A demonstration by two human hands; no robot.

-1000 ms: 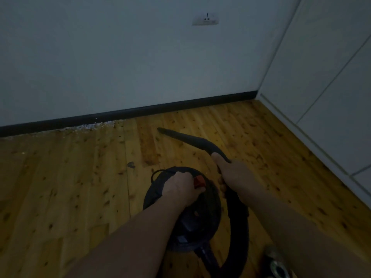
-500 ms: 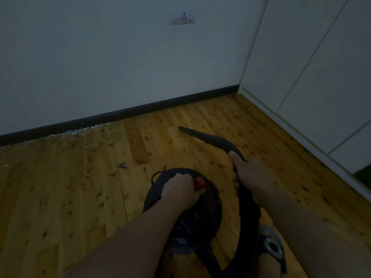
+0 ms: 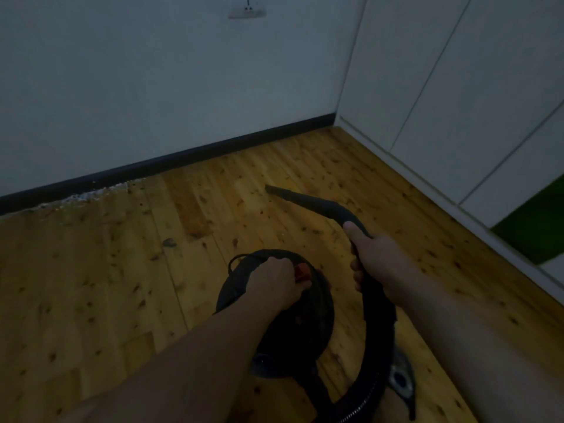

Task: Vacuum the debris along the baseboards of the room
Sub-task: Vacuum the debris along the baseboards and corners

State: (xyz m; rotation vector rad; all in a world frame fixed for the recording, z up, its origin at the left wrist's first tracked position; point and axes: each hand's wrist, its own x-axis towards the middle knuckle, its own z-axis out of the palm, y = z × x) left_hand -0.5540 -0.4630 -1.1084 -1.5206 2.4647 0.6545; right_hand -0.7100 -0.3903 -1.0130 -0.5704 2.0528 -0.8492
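A pale, crumbly line of debris (image 3: 91, 195) lies at mid-left of the frame, pressed against the black baseboard (image 3: 189, 154) where white wall meets floor. A round black vacuum (image 3: 274, 312), drum-shaped w/ a red switch (image 3: 302, 271) on top, sits at lower centre. The left hand (image 3: 274, 285) is curled over its top handle, gripping it just beside the switch. The right hand (image 3: 370, 257), centre-right, is closed around the ribbed black hose (image 3: 375, 346), thumb laid along the tube. From that grip a smooth, tapered nozzle (image 3: 293, 196) points toward upper left, its slanted tip well apart from the debris and short of the baseboard. The hose loops down and back to the vacuum near the bottom edge. The floor (image 3: 91, 285) is knotty yellow wood planks w/ a darker plank patch at centre; one small dark speck (image 3: 169, 242) lies left of the vacuum. A white wall socket (image 3: 247, 10) sits at top centre. Smooth white cabinet panels (image 3: 457, 87) fill the upper right; a green patch (image 3: 537, 221) shows at the right edge. Room dim; whether anything is in the vacuum can't be told.
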